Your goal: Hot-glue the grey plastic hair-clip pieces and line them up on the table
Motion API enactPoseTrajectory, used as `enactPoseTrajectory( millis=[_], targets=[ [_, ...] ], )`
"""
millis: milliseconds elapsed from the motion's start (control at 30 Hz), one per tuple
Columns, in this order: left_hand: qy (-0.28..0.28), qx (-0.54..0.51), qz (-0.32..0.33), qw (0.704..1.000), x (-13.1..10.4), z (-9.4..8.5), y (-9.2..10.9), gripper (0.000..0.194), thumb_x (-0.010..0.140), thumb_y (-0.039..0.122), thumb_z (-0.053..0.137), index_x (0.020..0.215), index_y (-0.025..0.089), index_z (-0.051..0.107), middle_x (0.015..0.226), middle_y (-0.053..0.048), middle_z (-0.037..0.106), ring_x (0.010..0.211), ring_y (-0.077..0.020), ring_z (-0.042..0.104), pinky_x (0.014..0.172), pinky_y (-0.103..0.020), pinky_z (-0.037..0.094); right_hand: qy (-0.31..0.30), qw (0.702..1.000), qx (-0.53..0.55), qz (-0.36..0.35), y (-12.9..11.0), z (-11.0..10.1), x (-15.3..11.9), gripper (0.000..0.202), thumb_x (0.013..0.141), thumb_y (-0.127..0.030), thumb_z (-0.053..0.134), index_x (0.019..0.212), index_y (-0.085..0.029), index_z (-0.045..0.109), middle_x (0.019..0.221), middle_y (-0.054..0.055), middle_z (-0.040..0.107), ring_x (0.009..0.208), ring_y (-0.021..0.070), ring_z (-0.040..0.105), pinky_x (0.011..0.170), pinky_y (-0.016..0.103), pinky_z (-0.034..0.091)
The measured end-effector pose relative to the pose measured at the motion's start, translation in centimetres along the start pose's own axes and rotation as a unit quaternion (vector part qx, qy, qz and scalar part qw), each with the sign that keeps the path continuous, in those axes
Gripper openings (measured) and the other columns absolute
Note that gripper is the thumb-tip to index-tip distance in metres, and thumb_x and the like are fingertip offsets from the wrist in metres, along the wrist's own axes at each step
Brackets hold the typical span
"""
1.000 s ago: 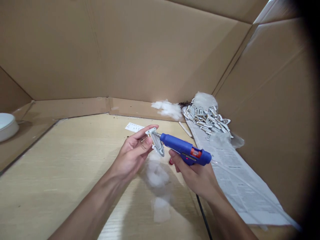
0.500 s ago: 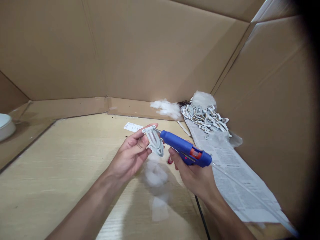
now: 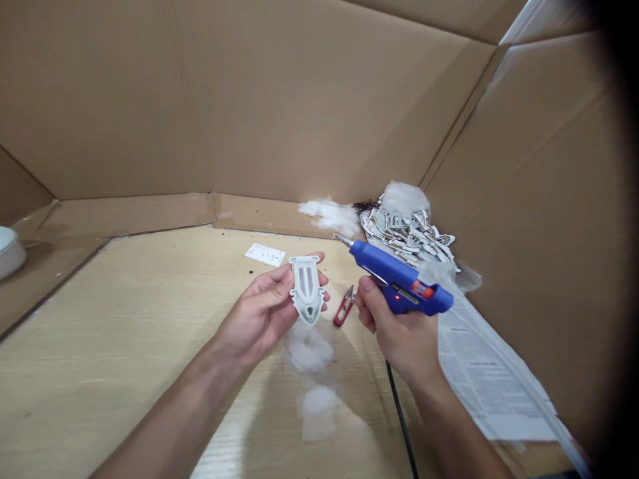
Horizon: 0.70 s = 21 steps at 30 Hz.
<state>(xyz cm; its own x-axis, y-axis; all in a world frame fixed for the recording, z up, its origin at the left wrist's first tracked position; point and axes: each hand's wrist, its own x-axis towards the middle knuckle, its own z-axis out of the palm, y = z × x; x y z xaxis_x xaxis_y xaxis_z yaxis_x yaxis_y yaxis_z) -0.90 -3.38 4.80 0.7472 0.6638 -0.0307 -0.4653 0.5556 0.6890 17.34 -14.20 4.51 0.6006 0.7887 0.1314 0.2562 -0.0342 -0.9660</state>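
In the head view, your left hand (image 3: 259, 313) pinches the small white shield-shaped flat cutout (image 3: 305, 288) by its edges, held up just left of the blue plastic hot glue gun (image 3: 399, 281), which your right hand (image 3: 399, 332) grips around the handle. The cutout looks light, thin and bendable, so hold it by the rim, away from any glue. Below the gun lie small red-handled snips (image 3: 343, 309) and white stuffing tufts (image 3: 308, 349) on the wooden worktop (image 3: 124, 319).
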Motion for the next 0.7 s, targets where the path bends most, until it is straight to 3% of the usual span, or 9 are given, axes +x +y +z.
enactPoseTrajectory(
  millis=[133,233,300,367,467,700],
  targets=[
    [-0.013,0.014,-0.019,1.0,0.0,-0.2,-0.1,0.052,0.091,0.034,0.07,0.138,0.013,0.066,0.109,-0.015,0.079,0.083,-0.017,0.074,0.075,-0.028,0.057,-0.004,0.999,0.044,0.008,-0.8,0.2,0.7,0.053,0.091,-0.063,0.076,0.072,-0.015,0.062,0.06,0.004,0.06,0.049,0.0111,0.053,0.047,0.024,0.042],
    [-0.018,0.02,-0.03,0.999,0.1,-0.2,-0.1,0.047,0.089,0.035,0.072,0.131,0.015,0.064,0.103,-0.013,0.079,0.082,-0.0173,0.075,0.074,-0.027,0.059,-0.055,0.991,0.125,0.007,-1.1,0.1,1.1,0.046,0.095,-0.057,0.074,0.078,-0.015,0.065,0.066,0.004,0.065,0.05,0.0105,0.055,0.046,0.023,0.042],
    [-0.026,0.025,-0.035,0.999,0.1,-0.1,-0.2,0.041,0.089,0.035,0.073,0.123,0.015,0.063,0.1,-0.012,0.078,0.082,-0.0165,0.075,0.074,-0.026,0.059,-0.098,0.98,0.17,-0.012,-1.0,-0.1,1.3,0.037,0.097,-0.052,0.074,0.09,-0.016,0.07,0.083,0.007,0.074,0.063,0.0139,0.067,0.053,0.023,0.05],
    [-0.041,0.034,-0.043,0.998,0.2,0.1,-0.2,0.042,0.088,0.036,0.074,0.121,0.015,0.061,0.097,-0.011,0.078,0.08,-0.0164,0.074,0.074,-0.026,0.059,-0.121,0.97,0.209,-0.031,-1.1,-0.2,1.3,0.03,0.094,-0.046,0.079,0.094,-0.018,0.068,0.104,0.009,0.079,0.088,0.0202,0.078,0.068,0.026,0.061],
    [-0.054,0.047,-0.062,0.996,0.1,0.3,-0.4,0.047,0.086,0.038,0.076,0.123,0.016,0.059,0.093,-0.009,0.076,0.078,-0.0163,0.074,0.074,-0.026,0.059,-0.145,0.957,0.25,-0.021,-1.3,-0.1,1.2,0.035,0.086,-0.036,0.088,0.087,-0.02,0.057,0.119,0.009,0.079,0.116,0.0271,0.077,0.084,0.032,0.065],
    [-0.058,0.08,-0.11,0.989,0.0,0.3,-1.0,0.059,0.08,0.045,0.082,0.127,0.019,0.059,0.104,-0.011,0.072,0.087,-0.0166,0.072,0.073,-0.024,0.058,-0.142,0.96,0.243,0.002,-1.2,0.2,1.1,0.043,0.08,-0.031,0.093,0.085,-0.022,0.052,0.11,0.007,0.082,0.113,0.0271,0.078,0.077,0.032,0.065]
  ],
)
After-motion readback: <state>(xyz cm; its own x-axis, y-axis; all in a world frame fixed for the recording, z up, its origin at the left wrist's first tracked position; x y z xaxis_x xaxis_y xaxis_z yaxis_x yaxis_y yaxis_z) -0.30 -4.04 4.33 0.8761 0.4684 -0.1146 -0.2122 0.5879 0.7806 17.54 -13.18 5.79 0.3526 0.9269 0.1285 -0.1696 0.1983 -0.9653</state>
